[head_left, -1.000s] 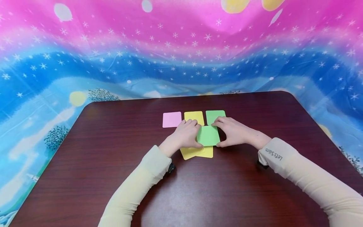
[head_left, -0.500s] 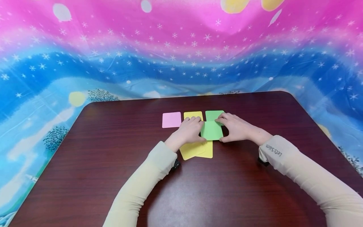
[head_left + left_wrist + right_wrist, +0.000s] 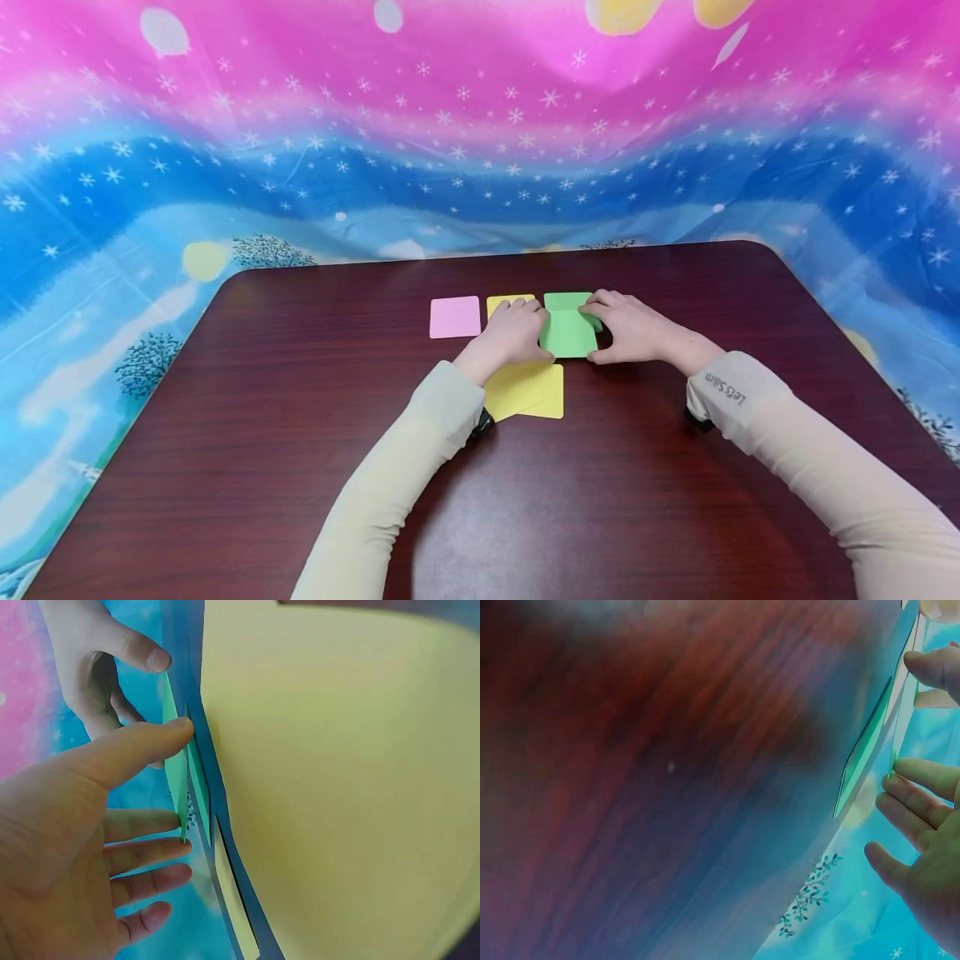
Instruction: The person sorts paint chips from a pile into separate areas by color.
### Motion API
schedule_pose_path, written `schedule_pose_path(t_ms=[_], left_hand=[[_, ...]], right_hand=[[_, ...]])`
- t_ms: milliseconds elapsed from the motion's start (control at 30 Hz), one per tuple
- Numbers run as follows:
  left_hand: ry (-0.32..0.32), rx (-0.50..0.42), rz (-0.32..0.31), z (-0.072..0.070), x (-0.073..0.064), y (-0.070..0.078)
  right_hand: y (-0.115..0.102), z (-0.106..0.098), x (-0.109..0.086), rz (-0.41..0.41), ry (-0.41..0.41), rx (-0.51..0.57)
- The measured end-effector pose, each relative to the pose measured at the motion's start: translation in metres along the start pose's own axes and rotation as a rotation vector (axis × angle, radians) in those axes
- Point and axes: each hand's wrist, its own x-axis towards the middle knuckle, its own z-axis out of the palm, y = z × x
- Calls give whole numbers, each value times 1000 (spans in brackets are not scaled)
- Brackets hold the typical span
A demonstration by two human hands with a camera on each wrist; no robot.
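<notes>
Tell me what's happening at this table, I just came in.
A person holds a green card by its sides, between the left hand and right hand, raised above another green card on the dark table. That lower card sits in a row with a pink card and a yellow card. Nearer the person lie overlapping yellow cards.

Biggest free lane on the table (image 3: 247, 417) is left: bare from left edge to left sleeve (image 3: 363, 500). Far-right corner open too, limited by right hand (image 3: 637, 329) and right sleeve (image 3: 795, 450). Between sleeves, passable up to the overlapping yellow cards (image 3: 546, 392). Between hands blocked: held green card (image 3: 568, 337) spans to left hand (image 3: 513, 332), slim gap under it above far green card (image 3: 566, 300). Pink card (image 3: 455, 317) to far edge: narrow strip, curtain (image 3: 450, 200) behind.
</notes>
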Motion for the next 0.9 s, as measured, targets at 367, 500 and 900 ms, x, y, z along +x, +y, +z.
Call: schedule_pose_path(t_ms=[367, 500, 900], left_hand=[[-7, -46, 0, -1, 14, -2], [-15, -74, 1, -1, 19, -4], [-29, -112, -4, 1, 31, -8]], right_hand=[[13, 0, 4, 26, -9, 2], [15, -2, 6, 41, -22, 4], [23, -4, 11, 72, -27, -7]])
